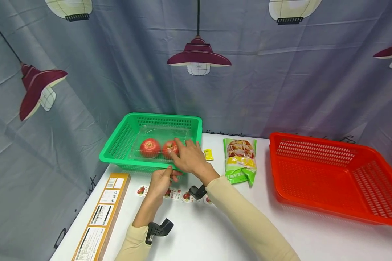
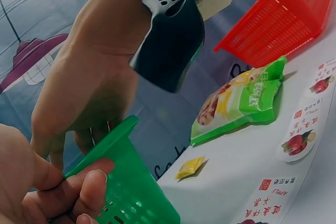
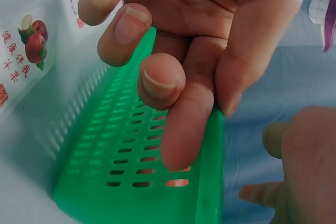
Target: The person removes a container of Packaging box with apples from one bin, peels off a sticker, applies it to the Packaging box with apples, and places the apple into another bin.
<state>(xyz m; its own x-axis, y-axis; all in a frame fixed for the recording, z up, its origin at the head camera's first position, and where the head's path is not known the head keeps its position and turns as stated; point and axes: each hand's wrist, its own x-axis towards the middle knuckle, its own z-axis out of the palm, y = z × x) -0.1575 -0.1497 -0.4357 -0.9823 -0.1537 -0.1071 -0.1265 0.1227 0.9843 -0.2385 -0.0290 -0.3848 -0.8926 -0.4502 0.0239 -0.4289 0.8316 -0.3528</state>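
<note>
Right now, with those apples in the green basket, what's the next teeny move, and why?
Maybe ease the right grip softly down: it reaches into the green basket over an apple, so bumping seems easy. The left grip pinches the rim, which should help steady things.

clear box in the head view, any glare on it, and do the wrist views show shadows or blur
Head view: thin pale glints along the edges of the clear box; left wrist view: a small shadow beside the yellow packet; right wrist view: slotted light and shadow beside the green basket, and the right hand slightly soft.
</note>
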